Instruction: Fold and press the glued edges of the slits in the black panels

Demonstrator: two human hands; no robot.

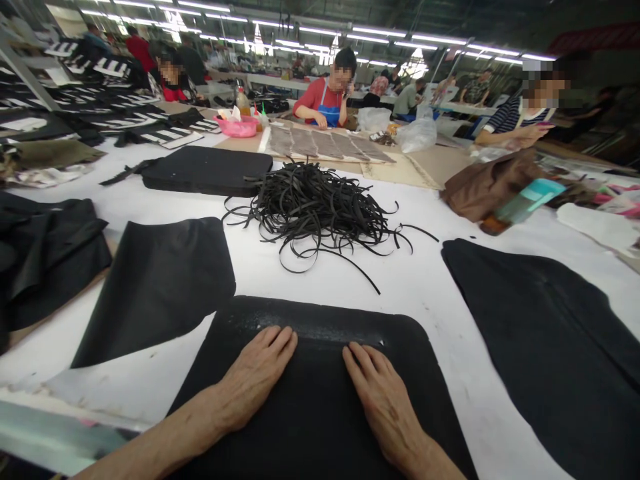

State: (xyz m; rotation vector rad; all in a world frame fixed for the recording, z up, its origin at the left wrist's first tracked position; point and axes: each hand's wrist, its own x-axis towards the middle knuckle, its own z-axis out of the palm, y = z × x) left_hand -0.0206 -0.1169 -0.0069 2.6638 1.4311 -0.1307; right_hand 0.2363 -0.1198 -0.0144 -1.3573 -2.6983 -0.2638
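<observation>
A black sheet with rounded corners, perhaps leather (320,420), lies flat on the white table in front of me. My left hand (257,373) rests palm down on its left half, fingers stretched out toward a shiny band near the far edge. On the right half lies my right hand (383,393), also flat, its fingertips by the same band. Neither hand grips anything. Past the sheet sits a tangled heap of thin black strips (320,203). Another black piece (165,287) lies to the left, its left side curling up.
More black pieces (545,347) lie on the right, and a dark pile (45,260) on the left. Behind are a black stack (205,170), a pink basket (237,125) and a bottle with a teal top (525,205). A person in a blue apron (327,100) is across the table.
</observation>
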